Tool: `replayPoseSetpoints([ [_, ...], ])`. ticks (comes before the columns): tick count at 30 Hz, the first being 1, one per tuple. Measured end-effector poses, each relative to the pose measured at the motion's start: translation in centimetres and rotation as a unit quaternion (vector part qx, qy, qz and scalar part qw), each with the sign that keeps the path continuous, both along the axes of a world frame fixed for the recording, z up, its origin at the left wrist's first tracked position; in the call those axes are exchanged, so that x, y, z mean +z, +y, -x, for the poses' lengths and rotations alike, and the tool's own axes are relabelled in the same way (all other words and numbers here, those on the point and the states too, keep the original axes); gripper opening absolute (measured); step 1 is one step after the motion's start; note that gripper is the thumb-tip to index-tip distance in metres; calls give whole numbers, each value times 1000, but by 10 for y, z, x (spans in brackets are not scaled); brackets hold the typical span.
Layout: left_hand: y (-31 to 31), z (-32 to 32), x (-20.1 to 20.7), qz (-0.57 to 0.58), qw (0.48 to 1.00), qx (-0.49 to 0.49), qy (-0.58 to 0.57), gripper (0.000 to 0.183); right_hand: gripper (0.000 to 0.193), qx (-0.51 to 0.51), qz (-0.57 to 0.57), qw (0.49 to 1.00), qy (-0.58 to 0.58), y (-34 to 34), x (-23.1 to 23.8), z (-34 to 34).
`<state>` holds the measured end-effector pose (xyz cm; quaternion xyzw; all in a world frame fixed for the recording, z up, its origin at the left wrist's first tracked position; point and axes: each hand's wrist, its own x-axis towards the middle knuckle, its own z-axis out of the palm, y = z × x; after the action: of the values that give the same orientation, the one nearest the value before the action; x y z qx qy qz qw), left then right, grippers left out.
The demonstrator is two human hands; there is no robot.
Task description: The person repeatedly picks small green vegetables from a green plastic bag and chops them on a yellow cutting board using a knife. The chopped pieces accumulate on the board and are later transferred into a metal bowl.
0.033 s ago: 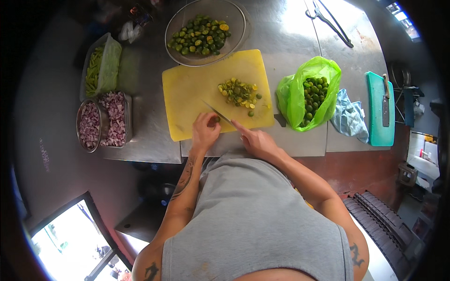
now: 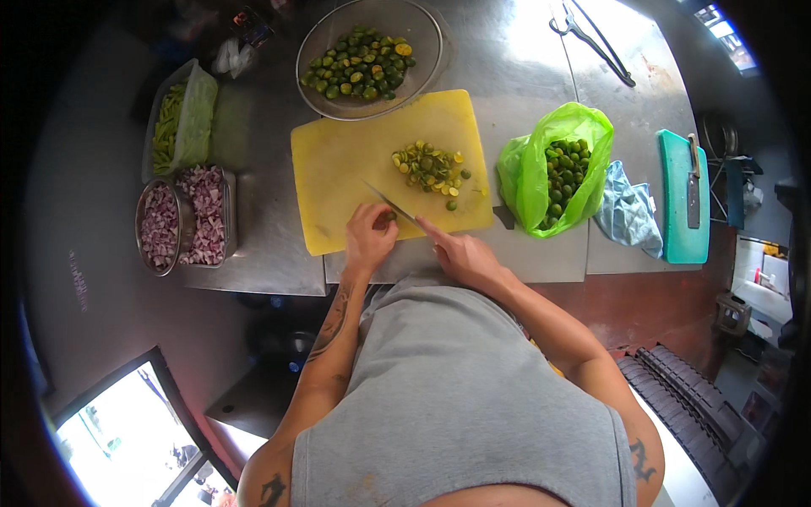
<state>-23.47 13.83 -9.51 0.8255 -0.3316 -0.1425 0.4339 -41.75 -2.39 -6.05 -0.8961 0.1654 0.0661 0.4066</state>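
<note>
Near the front edge of the yellow cutting board (image 2: 338, 165), my left hand (image 2: 369, 235) is closed around a small green calamansi (image 2: 390, 217), pinning it to the board. My right hand (image 2: 465, 255) grips a knife (image 2: 394, 205), its blade slanting to the far left beside that fruit. The handle is mostly hidden in my fingers. Further up the board lies a pile of cut calamansi pieces (image 2: 428, 166), with a few green ones at its right edge. Beyond the board, a round strainer (image 2: 435, 63) holds many calamansi, some showing yellow.
A bright green plastic bag (image 2: 524, 182) of whole calamansi stands right of the board, beside a blue cloth (image 2: 629, 211). Further right, another knife (image 2: 694, 190) rests on a teal board (image 2: 678, 228). Tongs (image 2: 591, 38) lie far right. Chopped onion (image 2: 203, 211) and green vegetable pieces (image 2: 167, 131) fill containers at left.
</note>
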Motion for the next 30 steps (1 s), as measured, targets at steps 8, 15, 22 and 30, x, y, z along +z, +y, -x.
replayPoseSetpoints([
  [8, -8, -4, -2, 30, 999, 7, 27, 20, 74, -13, 8, 1000, -3, -4, 10, 5],
  [15, -11, -1, -2, 5, 1000, 21, -11, 18, 71, -2, 10, 1000, 0, -12, 36, 14],
  [22, -15, 1, 0, 6, 999, 39, -22, 21, 70, 14, 9, 1000, 23, -16, 45, 10],
  [30, -14, 5, -1, 26, 998, 49, -15, 24, 70, 9, 11, 997, -73, -10, 24, -23],
])
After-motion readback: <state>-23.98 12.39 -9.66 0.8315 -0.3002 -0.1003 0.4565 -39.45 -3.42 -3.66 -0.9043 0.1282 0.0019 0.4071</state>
